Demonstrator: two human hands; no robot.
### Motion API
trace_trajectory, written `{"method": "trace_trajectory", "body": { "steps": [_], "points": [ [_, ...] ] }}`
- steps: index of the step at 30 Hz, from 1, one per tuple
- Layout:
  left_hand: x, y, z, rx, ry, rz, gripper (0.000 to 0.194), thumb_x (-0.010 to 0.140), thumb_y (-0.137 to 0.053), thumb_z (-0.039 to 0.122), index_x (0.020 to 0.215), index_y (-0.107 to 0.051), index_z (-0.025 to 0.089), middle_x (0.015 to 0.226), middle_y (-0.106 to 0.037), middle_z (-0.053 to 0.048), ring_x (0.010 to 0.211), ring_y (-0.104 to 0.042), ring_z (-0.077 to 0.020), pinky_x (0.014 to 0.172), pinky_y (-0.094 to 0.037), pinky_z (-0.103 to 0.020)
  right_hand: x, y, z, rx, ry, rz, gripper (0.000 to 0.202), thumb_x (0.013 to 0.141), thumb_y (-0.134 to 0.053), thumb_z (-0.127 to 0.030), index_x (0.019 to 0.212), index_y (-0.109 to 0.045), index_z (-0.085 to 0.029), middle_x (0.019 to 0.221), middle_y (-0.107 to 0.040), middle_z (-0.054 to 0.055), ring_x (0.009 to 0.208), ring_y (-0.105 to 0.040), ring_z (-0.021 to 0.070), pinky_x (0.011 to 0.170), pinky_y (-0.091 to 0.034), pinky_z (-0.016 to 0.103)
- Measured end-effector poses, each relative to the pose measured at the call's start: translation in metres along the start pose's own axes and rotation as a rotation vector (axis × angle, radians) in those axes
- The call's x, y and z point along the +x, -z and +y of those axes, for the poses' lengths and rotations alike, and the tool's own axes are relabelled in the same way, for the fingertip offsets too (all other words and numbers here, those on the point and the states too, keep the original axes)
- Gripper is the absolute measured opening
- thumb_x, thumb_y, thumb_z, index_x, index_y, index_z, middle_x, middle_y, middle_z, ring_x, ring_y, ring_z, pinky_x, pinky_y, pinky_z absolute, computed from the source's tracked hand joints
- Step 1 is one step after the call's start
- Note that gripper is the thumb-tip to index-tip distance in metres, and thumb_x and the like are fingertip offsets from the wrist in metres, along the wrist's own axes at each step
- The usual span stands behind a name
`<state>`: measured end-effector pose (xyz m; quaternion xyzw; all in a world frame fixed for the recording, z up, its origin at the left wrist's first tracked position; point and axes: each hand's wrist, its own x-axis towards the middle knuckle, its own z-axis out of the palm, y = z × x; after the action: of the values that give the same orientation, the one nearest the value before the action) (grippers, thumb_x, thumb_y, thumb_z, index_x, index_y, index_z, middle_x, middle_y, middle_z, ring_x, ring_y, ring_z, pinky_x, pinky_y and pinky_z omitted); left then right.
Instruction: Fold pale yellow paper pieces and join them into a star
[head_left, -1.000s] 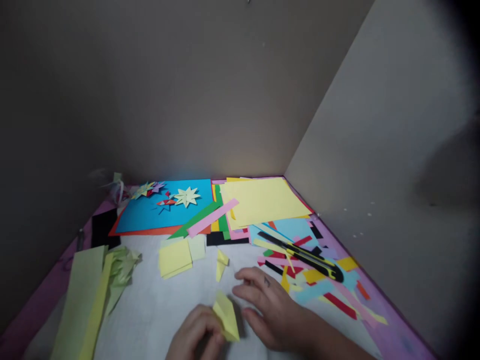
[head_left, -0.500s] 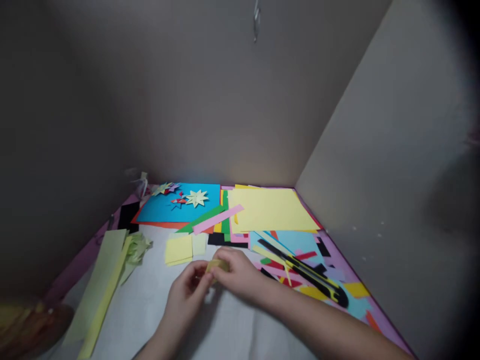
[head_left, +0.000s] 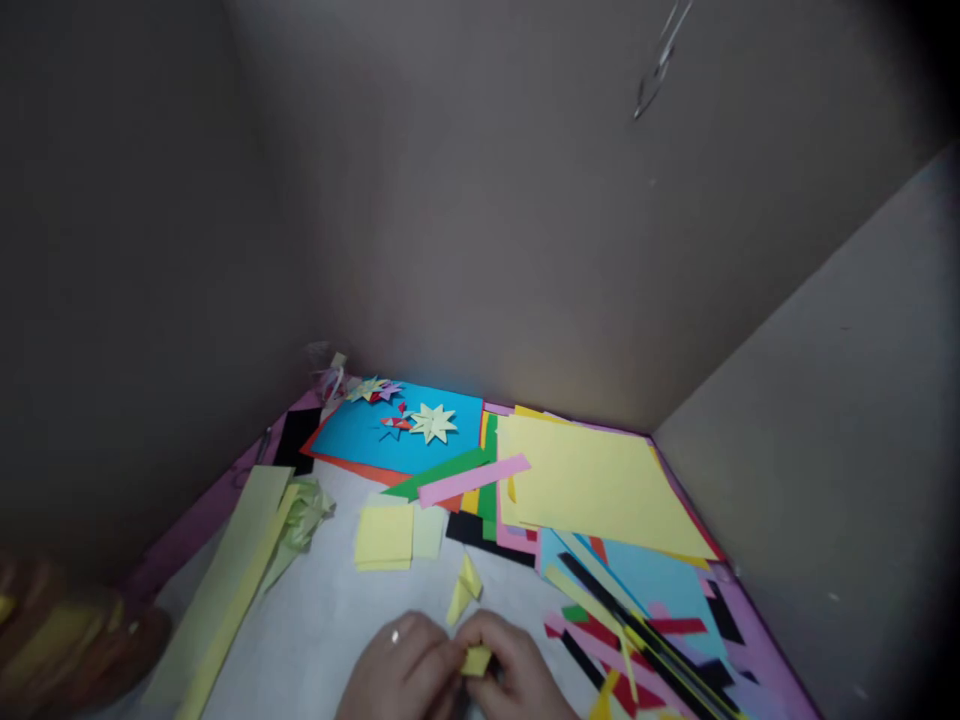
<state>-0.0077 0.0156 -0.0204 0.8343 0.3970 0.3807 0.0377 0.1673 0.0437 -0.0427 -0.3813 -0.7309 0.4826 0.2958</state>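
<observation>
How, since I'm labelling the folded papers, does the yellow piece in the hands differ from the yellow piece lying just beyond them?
The held piece is between the left hand and right hand; the lying piece rests on the white surface. The held piece is partly hidden, while the lying piece shows its pointed outline. Both are yellow.

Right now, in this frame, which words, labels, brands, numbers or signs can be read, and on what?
None can be read.
Folded yellow paper between the left hand and right hand: no writing visible.
Black-and-yellow cutter: too blurred to tell any marking.
</observation>
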Motion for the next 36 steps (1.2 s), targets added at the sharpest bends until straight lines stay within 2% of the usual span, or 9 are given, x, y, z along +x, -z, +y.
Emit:
{"method": "trace_trajectory", "body": {
  "steps": [3,7,13,18,24,26,28,31,36],
  "points": [
    [0.008,0.009,0.011,-0.093,0.171,-0.132,0.017,0.085,-0.047,0.014,0.097,-0.059,0.019,0.081,-0.064,-0.008,0.075,-0.058,-0.0189,0.065,-0.047,-0.028,0.000,-0.001,-0.011,-0.029,0.023,0.077,0.017,0.066,-0.045,-0.009,0.072,-0.057,-0.018,0.070,-0.059,0.000,0.066,-0.054,0.0146,0.060,-0.041,0.023],
    [0.014,0.015,0.023,-0.226,0.264,-0.183,0.013,0.085,-0.047,0.016,0.083,-0.060,0.018,0.077,-0.063,-0.005,0.074,-0.056,-0.0172,0.067,-0.045,-0.027,-0.005,-0.002,-0.020,-0.069,0.073,0.089,0.015,0.067,-0.046,-0.009,0.071,-0.058,-0.018,0.070,-0.059,0.000,0.069,-0.053,0.0151,0.065,-0.041,0.026],
    [0.013,0.014,0.024,-0.541,0.580,-0.070,0.006,0.080,-0.052,0.020,0.076,-0.056,0.017,0.074,-0.059,0.000,0.066,-0.054,-0.0123,0.059,-0.041,-0.021,-0.017,-0.006,-0.026,0.257,-0.047,0.364,0.010,0.074,-0.059,-0.027,0.076,-0.057,-0.017,0.070,-0.057,-0.001,0.066,-0.053,0.0137,0.062,-0.042,0.025],
    [0.013,0.016,0.010,-0.706,0.700,-0.032,0.011,0.074,-0.056,0.021,0.083,-0.056,0.016,0.066,-0.057,0.003,0.058,-0.052,-0.0112,0.055,-0.039,-0.020,-0.004,-0.014,-0.034,0.353,-0.063,0.454,0.018,0.071,-0.063,-0.031,0.079,-0.055,-0.017,0.068,-0.056,-0.002,0.061,-0.053,0.0129,0.058,-0.043,0.025],
    [0.013,0.012,-0.004,-0.771,0.848,-0.021,0.014,0.072,-0.059,0.026,0.080,-0.058,0.014,0.064,-0.064,-0.001,0.057,-0.056,-0.0128,0.053,-0.038,-0.021,0.006,-0.012,-0.021,0.031,0.030,0.508,0.032,0.081,-0.051,-0.023,0.113,-0.049,-0.018,0.087,-0.062,0.004,0.077,-0.060,0.0181,0.066,-0.049,0.031],
    [0.013,0.010,-0.004,-0.842,0.932,0.027,0.018,0.069,-0.060,0.024,0.084,-0.054,0.015,0.058,-0.062,0.001,0.053,-0.055,-0.0121,0.051,-0.036,-0.019,0.000,-0.011,-0.021,-0.262,0.189,0.611,0.036,0.082,-0.052,-0.023,0.118,-0.047,-0.018,0.104,-0.059,0.010,0.096,-0.056,0.0223,0.080,-0.047,0.038],
    [0.014,0.008,-0.004,-0.930,1.020,0.077,0.021,0.067,-0.060,0.023,0.085,-0.051,0.017,0.052,-0.057,0.005,0.049,-0.053,-0.0114,0.048,-0.035,-0.018,-0.008,-0.012,-0.024,-0.599,0.392,0.514,0.042,0.078,-0.063,-0.030,0.117,-0.051,-0.020,0.117,-0.054,0.013,0.109,-0.047,0.0274,0.092,-0.039,0.046],
    [0.014,0.006,-0.001,-1.004,1.113,0.099,0.021,0.065,-0.062,0.023,0.079,-0.047,0.019,0.045,-0.047,0.010,0.043,-0.045,-0.0083,0.046,-0.031,-0.017,-0.013,-0.014,-0.030,-0.918,0.512,0.420,0.035,0.082,-0.062,-0.027,0.117,-0.055,-0.023,0.112,-0.059,0.010,0.104,-0.046,0.0261,0.090,-0.034,0.044],
    [0.010,0.006,0.012,-1.007,1.165,0.031,0.021,0.065,-0.065,0.025,0.074,-0.047,0.018,0.045,-0.045,0.010,0.042,-0.041,-0.0063,0.046,-0.028,-0.016,-0.017,-0.008,-0.038,-1.019,0.577,0.380,0.017,0.090,-0.048,-0.012,0.097,-0.061,-0.019,0.088,-0.066,0.006,0.085,-0.051,0.0196,0.070,-0.033,0.036]
  ]
}}
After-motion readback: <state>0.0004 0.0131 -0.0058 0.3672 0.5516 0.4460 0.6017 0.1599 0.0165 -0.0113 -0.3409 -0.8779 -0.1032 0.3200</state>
